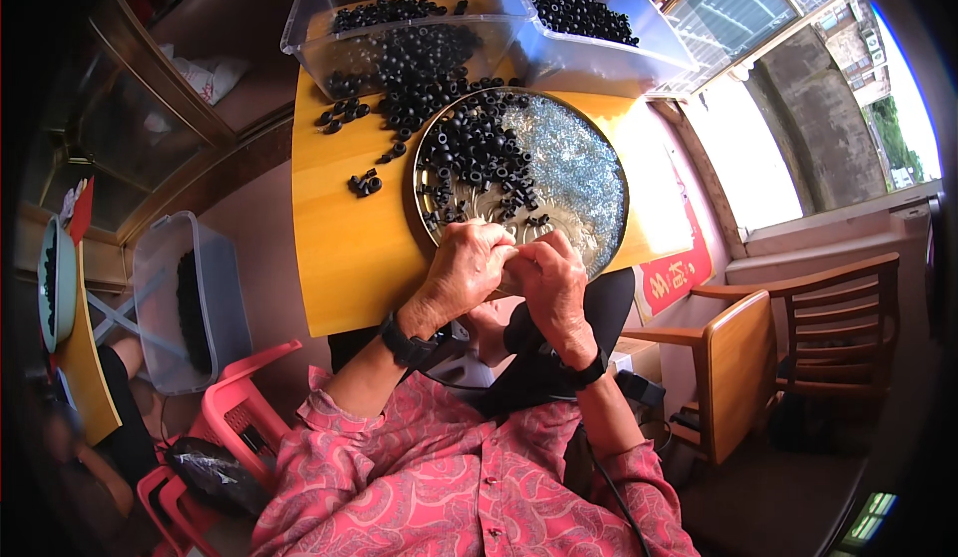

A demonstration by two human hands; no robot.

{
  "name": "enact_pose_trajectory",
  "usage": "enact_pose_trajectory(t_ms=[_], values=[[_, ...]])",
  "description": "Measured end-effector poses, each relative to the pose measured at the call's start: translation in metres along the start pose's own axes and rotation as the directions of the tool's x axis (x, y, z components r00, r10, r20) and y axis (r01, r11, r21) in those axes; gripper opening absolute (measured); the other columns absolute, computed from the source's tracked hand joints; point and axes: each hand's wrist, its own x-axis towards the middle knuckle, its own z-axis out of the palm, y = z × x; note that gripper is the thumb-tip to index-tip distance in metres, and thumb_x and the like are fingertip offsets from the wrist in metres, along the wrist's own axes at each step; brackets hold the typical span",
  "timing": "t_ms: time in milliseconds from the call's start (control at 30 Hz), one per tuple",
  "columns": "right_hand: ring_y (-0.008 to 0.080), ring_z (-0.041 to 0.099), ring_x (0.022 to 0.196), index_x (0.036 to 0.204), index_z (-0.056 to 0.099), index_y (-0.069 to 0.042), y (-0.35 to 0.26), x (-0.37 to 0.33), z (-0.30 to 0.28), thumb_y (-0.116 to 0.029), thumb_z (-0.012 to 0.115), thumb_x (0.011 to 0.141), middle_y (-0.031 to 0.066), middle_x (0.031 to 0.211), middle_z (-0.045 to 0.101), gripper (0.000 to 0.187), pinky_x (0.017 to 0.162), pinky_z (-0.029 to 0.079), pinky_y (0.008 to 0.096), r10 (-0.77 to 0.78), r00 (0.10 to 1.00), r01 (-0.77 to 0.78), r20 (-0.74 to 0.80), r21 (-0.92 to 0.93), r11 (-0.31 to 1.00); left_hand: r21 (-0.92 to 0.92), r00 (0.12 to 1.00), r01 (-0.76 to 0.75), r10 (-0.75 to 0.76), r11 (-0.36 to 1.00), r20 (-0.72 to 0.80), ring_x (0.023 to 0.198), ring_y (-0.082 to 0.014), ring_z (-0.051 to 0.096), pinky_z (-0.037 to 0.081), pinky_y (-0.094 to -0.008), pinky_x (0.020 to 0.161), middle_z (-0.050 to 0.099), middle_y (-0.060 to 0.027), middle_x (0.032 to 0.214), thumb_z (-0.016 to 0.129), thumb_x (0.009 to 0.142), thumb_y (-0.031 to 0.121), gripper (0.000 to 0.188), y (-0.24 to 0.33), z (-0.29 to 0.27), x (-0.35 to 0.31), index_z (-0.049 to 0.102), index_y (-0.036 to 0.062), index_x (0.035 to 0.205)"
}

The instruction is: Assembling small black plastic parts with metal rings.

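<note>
My left hand (465, 268) and my right hand (552, 283) meet over the near rim of a round metal tray (420, 220). Fingertips of both are pinched together, nearly touching; whatever is between them is too small or hidden to make out. On the tray's left half lie many small black ring-shaped pieces (481, 148). Tiny clear, glittering pieces (571, 163) cover its right half. A few black rings lie just beyond my fingers. More loose black rings (366, 185) are scattered on the yellow table (339, 248) left of the tray.
Two clear plastic bins stand behind the tray: the left bin (305, 20) spills black pieces onto the table, the right bin (604, 66) holds more. A pink stool (238, 407) and another clear bin (228, 297) are at left, near another person's arm (108, 479). A wooden chair (740, 377) stands right.
</note>
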Motion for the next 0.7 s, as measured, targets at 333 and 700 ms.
enact_pose_trajectory(t_ms=[333, 700], values=[[0.0340, 0.061, 0.074, 0.077, 0.068, -0.005, -0.005, 0.001, -0.011, -0.004, 0.069, 0.076, 0.0104, 0.081, 0.060, 0.001, 0.066, 0.050, 0.0428, 0.149, 0.984, -0.156, 0.102, 0.069, 0.985, 0.237, 0.981, -0.193, 0.192, 0.952, 0.025, 0.071, -0.0343, 0.062, 0.051, -0.0418, 0.061, 0.056, -0.0153, 0.080, 0.062, 0.083, -0.001, 0.006, 0.004, 0.015, -0.013, 0.063, 0.0020, 0.088], [0.0303, 0.063, 0.100, 0.125, 0.059, -0.001, -0.027, 0.001, -0.017, -0.002, 0.048, 0.099, 0.0180, 0.114, 0.060, 0.028, 0.085, 0.052, 0.0356, 0.074, 0.997, -0.059, -0.029, 0.351, 0.934, 0.422, 0.939, -0.344, 0.307, 0.839, 0.155, 0.084, -0.0363, 0.062, 0.054, -0.0412, 0.072, 0.055, -0.0204, 0.092, 0.063, 0.077, 0.002, 0.016, 0.019, 0.017, -0.015, 0.059, -0.0040, 0.091]])
